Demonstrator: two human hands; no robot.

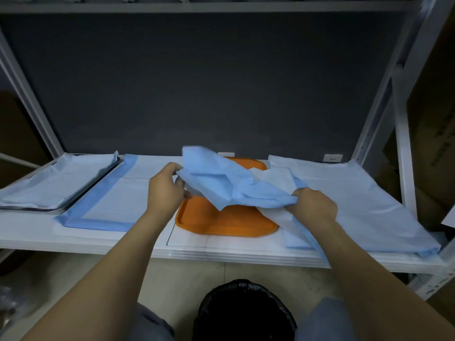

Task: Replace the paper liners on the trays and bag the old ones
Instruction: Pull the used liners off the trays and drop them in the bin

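A white metal shelving frame [406, 168] stands against a dark grey back panel [209, 82] in dim light. A white socket [332, 158] sits low on the panel; cardboard boxes [433, 94] stand at right, above a pale tiled floor [172, 279].

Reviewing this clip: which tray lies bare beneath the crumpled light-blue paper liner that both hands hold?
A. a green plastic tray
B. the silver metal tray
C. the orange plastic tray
C: the left hand and right hand grip the crumpled light-blue paper liner above the uncovered orange plastic tray.
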